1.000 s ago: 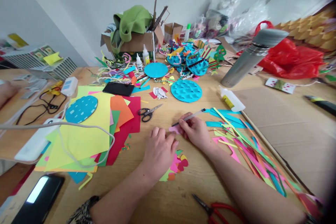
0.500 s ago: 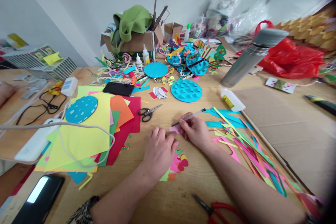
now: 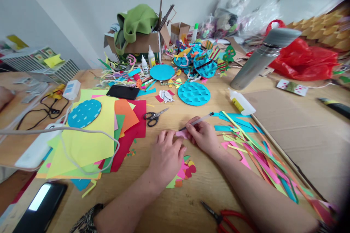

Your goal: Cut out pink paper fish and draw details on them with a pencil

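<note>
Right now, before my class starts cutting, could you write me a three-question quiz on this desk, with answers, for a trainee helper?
1. What is the right hand holding, next to the small pink paper?
2. Which of these lies on the yellow paper?
A) a silver bottle
B) a blue disc with pale patches
C) a red bag
3. True or false: the black-handled scissors lie on the yellow paper.

Key
1. A pen.
2. B.
3. False; they lie on the table.
</note>
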A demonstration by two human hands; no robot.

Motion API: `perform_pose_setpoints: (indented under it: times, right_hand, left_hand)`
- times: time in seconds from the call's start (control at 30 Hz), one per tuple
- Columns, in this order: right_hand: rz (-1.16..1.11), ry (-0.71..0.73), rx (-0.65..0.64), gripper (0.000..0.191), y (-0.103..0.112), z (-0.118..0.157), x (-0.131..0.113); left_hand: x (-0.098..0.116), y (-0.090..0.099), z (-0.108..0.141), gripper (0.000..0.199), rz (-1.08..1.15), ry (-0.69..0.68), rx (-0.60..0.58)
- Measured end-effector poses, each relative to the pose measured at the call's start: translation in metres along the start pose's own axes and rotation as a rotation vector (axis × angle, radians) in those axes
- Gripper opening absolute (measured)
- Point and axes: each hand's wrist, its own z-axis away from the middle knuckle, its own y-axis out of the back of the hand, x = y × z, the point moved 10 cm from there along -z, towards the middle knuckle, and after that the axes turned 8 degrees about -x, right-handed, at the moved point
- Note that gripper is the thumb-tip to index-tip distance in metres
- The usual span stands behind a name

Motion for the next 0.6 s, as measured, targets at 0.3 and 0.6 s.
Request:
perform_pose_setpoints:
  times: [0.3, 0.6]
  right_hand:
    - [-0.01, 0.002, 0.008, 0.039, -0.0001, -0.0012, 0.0013]
    - [-0.007, 0.0, 0.014, 0.04, 0.0007, -0.0002, -0.0003]
  left_hand:
    - [-0.0003, 0.0007, 0.001, 0.013, 0.035, -0.022, 0.025]
    - [0.0017, -0.0009, 0.0004, 0.016, 0.006, -0.036, 0.009]
